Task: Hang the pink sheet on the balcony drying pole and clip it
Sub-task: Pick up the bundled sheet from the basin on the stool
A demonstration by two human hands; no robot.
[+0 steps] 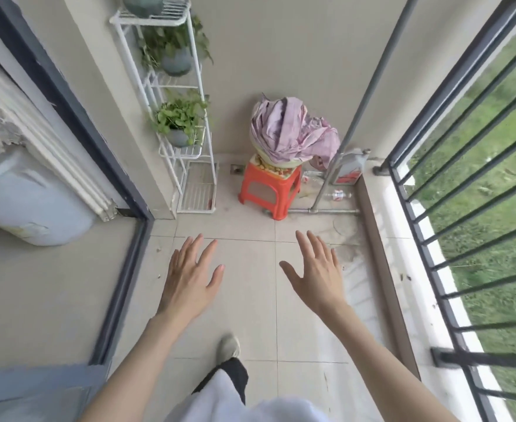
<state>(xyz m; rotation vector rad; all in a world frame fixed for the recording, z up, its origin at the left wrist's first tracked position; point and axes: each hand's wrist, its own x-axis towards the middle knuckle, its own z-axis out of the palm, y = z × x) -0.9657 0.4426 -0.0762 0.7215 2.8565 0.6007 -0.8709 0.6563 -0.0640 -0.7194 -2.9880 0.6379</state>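
Observation:
The pink sheet [290, 132] lies crumpled in a basin on an orange plastic stool [269, 190] at the far end of the balcony. A grey pole [375, 77] of the drying rack rises at a slant just right of the sheet, from a base bar on the floor. My left hand [189, 275] and my right hand [317, 272] are stretched out over the floor tiles, fingers straight and spread, holding nothing. Both hands are well short of the stool. No clips are visible.
A white wire plant shelf [186, 123] with potted plants stands against the left wall beside the stool. A dark railing [451, 208] lines the right side over grass. A plastic jug [351, 169] and a bottle lie in the far right corner. A door frame [123, 269] runs along the left.

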